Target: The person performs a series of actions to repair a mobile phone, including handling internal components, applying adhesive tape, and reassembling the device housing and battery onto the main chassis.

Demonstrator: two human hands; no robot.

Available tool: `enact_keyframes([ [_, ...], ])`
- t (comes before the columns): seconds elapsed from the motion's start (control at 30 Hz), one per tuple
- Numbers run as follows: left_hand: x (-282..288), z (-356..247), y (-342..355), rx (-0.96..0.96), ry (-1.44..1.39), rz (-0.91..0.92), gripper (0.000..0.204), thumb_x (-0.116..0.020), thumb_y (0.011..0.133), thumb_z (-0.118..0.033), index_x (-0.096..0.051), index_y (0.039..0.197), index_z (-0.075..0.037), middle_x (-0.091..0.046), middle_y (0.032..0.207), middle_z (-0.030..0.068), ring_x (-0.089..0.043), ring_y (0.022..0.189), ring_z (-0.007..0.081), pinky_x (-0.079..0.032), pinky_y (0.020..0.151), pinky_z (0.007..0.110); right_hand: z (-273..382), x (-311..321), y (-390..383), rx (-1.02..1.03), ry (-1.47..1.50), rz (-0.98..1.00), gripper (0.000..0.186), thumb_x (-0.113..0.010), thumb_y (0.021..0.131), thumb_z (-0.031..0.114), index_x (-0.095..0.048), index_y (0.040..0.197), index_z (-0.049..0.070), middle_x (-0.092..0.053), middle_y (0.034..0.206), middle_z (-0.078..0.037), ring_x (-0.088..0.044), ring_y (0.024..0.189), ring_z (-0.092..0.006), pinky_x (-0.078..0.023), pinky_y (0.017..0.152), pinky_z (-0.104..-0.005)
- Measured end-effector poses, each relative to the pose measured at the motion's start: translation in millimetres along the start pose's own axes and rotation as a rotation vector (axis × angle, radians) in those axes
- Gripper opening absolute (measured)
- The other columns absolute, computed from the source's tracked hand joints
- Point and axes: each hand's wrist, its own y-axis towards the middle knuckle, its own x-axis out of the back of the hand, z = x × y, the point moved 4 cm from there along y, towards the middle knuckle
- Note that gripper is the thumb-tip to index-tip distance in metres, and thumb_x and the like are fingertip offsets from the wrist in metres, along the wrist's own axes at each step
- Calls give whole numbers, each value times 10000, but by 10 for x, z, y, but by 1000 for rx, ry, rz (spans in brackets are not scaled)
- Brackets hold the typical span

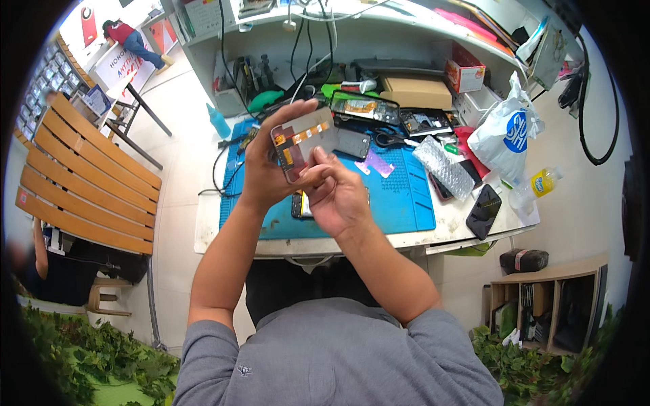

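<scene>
My left hand [257,166] is raised above the bench and closed around the edges of a phone screen panel [305,152]. The panel's back faces me, grey and reddish, with an orange flex cable and shiny metallic strips along it. At its lower right edge, the bent fingers and thumb of my right hand [344,203] press against the panel. Beneath my hands, an opened phone body [301,205] lies on the blue repair mat [399,203], partly hidden by them. Farther back on the mat are a grey phone part [353,144] and a purple film piece [377,163].
Behind the mat lie an opened phone frame [365,108], black scissors [391,137] and a cardboard box [418,91]. Bubble wrap [443,166], a black phone [483,212], a plastic bag [508,128] and a bottle [535,188] crowd the right. A teal squeeze bottle [218,122] stands at the left.
</scene>
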Motion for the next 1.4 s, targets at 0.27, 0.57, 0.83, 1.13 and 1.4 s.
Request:
enact_keyframes([
  [0.27, 331, -166, 72, 99, 54, 129, 974, -1097, 744, -303, -626, 1522, 45, -601, 1458, 143, -715, 1400, 361, -595, 1203, 508, 390, 265, -285, 266, -534, -281, 368, -651, 1146, 324, -667, 1360, 26, -715, 1217, -143, -711, 1033, -242, -635, 911, -433],
  [0.57, 269, -412, 187, 113, 142, 307, 907, -1080, 681, -187, -720, 1503, -53, -669, 1353, 101, -767, 1251, 227, -654, 1086, 387, 373, 90, -128, -47, -599, -22, 382, -685, 1165, 329, -738, 1315, -18, -767, 1090, -97, -731, 899, -183, -632, 801, -355],
  [0.83, 279, -610, 240, 249, 458, 533, 1056, -1097, 641, -188, -676, 1608, -168, -715, 1207, 67, -776, 1124, 233, -670, 992, 396, 627, 209, -235, -30, -754, -102, 274, -878, 1044, 236, -808, 1101, -22, -740, 860, -44, -685, 706, -121, -568, 632, -282],
  [1.13, -45, -510, 110, 247, 1082, 1323, 1016, -1035, 722, -260, -620, 1630, -452, -704, 1204, 68, -764, 1009, 278, -640, 831, 421, 864, 389, -364, -82, -1452, -201, 297, -877, 1022, 243, -832, 1003, -50, -763, 764, -60, -679, 627, -104, -535, 568, -290],
  [1.4, -282, -183, -36, 166, 1118, 1527, 937, -991, 770, -224, -645, 1613, -444, -697, 1225, 85, -771, 1057, 315, -651, 848, 433, 806, 262, -328, 61, -1990, -201, 270, -848, 980, 243, -865, 983, -27, -792, 765, -174, -757, 663, -250, -578, 655, -397],
])
